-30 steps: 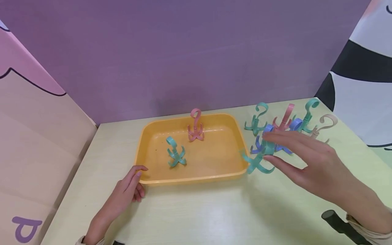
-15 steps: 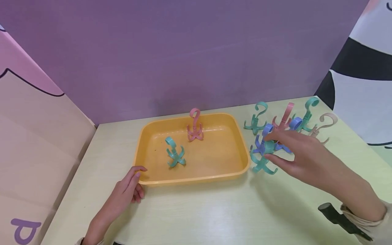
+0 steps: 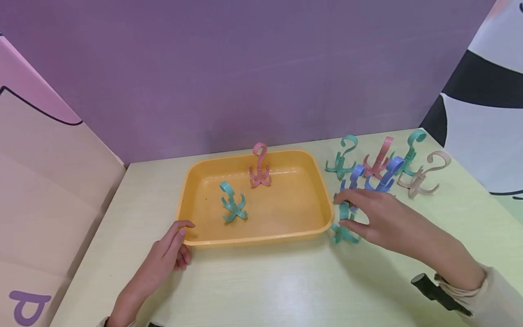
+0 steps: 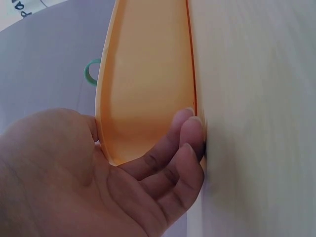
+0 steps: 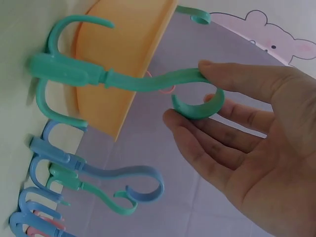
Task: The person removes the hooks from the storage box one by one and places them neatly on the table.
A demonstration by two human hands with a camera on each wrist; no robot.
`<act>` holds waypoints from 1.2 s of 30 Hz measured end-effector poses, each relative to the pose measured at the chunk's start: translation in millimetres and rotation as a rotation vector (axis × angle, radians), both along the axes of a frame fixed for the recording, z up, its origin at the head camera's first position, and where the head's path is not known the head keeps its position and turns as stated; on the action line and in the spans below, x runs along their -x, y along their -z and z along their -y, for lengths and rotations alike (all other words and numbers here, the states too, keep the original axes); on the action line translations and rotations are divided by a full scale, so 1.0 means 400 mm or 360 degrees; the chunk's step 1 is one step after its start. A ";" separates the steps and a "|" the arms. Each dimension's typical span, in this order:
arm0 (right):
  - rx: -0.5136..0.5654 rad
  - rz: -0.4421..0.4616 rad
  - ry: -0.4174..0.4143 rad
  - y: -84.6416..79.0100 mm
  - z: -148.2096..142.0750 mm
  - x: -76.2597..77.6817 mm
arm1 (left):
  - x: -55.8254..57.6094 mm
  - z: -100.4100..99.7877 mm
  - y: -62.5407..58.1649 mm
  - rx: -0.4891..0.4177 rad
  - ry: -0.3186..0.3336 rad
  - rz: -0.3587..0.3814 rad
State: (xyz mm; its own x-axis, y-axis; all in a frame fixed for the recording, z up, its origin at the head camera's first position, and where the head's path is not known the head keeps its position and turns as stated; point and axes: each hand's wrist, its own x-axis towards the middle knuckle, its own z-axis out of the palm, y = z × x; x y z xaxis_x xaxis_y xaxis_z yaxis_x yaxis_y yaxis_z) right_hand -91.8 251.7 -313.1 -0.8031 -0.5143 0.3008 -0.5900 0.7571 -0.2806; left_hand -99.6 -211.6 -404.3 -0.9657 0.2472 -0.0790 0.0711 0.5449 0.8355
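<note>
My right hand (image 3: 394,222) holds a green plastic multi-arm hook (image 3: 344,234) by its curved top, just right of the tray. In the right wrist view the thumb and fingers are at the curl of this green hook (image 5: 64,69), its pronged base by the tabletop. My left hand (image 3: 157,259) grips the near left corner of a yellow tray (image 3: 282,209); in the left wrist view its fingers curl against the outside of the tray wall (image 4: 143,64). Inside the tray stand another green hook (image 3: 234,209) and a pink hook (image 3: 260,175).
Several more hooks stand at the right: a green hook (image 3: 340,164), a pink hook (image 3: 377,163), a blue hook (image 3: 386,179) and a beige hook (image 3: 416,182) among them. A purple panel (image 3: 245,81) rises behind the pale table (image 3: 261,286).
My right hand has moved the green hook down and toward me, away from the blue hooks, which show more now. My left hand has kept its place on the tray.
</note>
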 end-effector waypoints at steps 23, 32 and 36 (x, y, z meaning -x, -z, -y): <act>-0.0009 0.0044 -0.0045 -0.010 -0.004 -0.010 | 0.006 0.003 0.010 0.0012 -0.0007 -0.0016; -0.0012 0.0027 -0.0031 -0.009 -0.001 -0.007 | 0.004 0.003 0.007 0.0022 -0.0009 -0.0018; -0.0002 0.0030 -0.0024 -0.008 -0.001 -0.005 | 0.002 0.002 0.002 0.0025 -0.0002 -0.0017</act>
State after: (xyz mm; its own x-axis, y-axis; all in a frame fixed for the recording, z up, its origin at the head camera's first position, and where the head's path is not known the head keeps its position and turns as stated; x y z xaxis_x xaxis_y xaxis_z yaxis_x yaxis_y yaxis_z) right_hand -89.7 252.0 -309.8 -0.8007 -0.5269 0.2850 -0.5960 0.7485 -0.2907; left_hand -100.4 -212.5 -405.0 -0.9669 0.2446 -0.0724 0.0792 0.5579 0.8261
